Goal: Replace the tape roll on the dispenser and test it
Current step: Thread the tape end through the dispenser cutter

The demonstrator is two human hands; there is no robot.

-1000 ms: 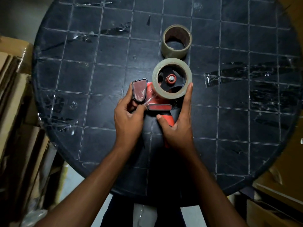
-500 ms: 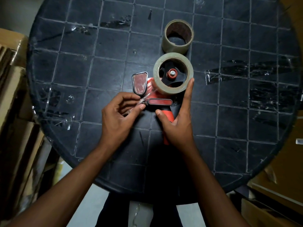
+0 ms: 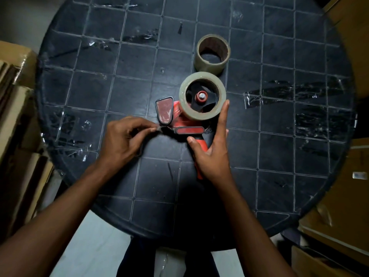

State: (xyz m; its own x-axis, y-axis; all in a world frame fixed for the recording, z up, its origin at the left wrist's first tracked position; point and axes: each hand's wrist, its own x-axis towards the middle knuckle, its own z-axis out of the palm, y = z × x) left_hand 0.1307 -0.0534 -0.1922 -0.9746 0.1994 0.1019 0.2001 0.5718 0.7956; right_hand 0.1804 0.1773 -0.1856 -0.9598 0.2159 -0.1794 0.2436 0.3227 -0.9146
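Note:
A red tape dispenser (image 3: 180, 121) lies flat on the round black table (image 3: 279, 136). A roll of clear tape (image 3: 202, 96) sits on its hub. My right hand (image 3: 211, 148) holds the dispenser's red handle, with the forefinger stretched up along the roll's right side. My left hand (image 3: 122, 139) pinches the free end of the tape (image 3: 159, 129), drawn out to the left of the dispenser's front. A second, nearly spent tape roll (image 3: 212, 54) stands on the table just beyond the dispenser.
Strips of clear tape (image 3: 289, 94) are stuck to the table on the right and left. Cardboard boxes (image 3: 14, 116) stand left of the table, and more boxes (image 3: 349, 226) at the right. Pale floor shows below the near edge.
My left hand has moved from the dispenser's front down and to the left, pulling the tape end out with it. My right hand stays on the handle and roll.

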